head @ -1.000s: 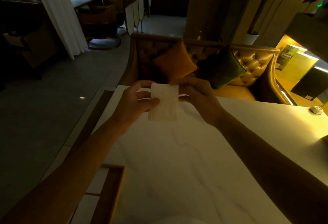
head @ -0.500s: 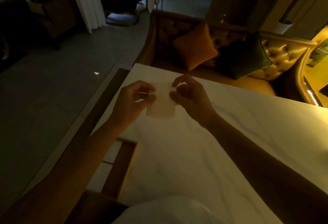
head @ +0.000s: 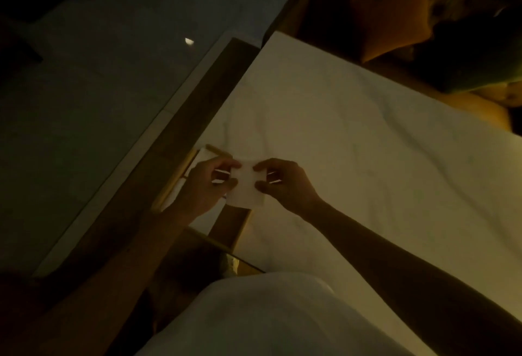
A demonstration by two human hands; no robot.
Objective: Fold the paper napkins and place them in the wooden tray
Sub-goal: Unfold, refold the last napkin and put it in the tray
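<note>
**Q:** What occupies the lower middle of the frame?

**A:** A small, white, square-folded paper napkin point(head: 246, 190), held in the air between two hands. The left hand point(head: 207, 186) pinches its left edge between thumb and fingers. The right hand point(head: 286, 183) pinches the right edge in the same way. Both are closed on the sheet.

**Q:** Where is the napkin relative to its destination?

**A:** It hangs over the right wall of the shallow, rectangular, brown wooden tray point(head: 230, 223). The tray lies left of centre, at the left edge of the pale, veined marble table point(head: 367, 158). White sheets point(head: 202, 218) lie inside the tray and are probably napkins. The dim light hides their number.

**Q:** Which step is in hand?

**A:** Judging by the compact shape, folding appears complete or nearly so, and placement is the step in hand.

**Q:** What does the next move call for?

**A:** A short carry leftward and downward with the fold pinched flat so it does not spring open. The napkin is then released onto the sheets.
</note>
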